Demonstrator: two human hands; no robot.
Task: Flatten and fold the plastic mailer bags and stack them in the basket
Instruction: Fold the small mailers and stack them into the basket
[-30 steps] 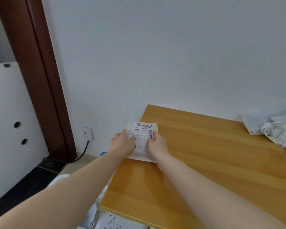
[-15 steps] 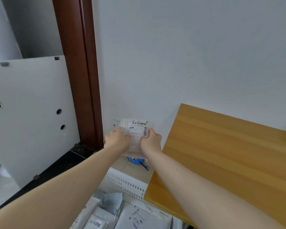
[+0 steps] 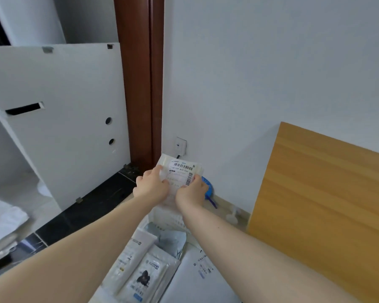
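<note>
A folded white mailer bag (image 3: 179,171) with a barcode label hangs in the air to the left of the table, above the floor. My left hand (image 3: 150,186) grips its left edge and my right hand (image 3: 192,190) pinches its right edge. Below my arms stands a white slotted basket (image 3: 166,217); inside it lie several flat mailer bags (image 3: 144,272), white and grey, some with printed labels.
The wooden table (image 3: 324,204) fills the right side. A white panel with holes (image 3: 59,119) leans at the left beside a brown door frame (image 3: 140,84). A wall socket (image 3: 181,145) and a blue object (image 3: 208,188) sit behind the held bag.
Both hands have carried the folded bag off the table's left corner to the left, over the basket. My view has swung left and down, bringing the basket's contents into sight.
</note>
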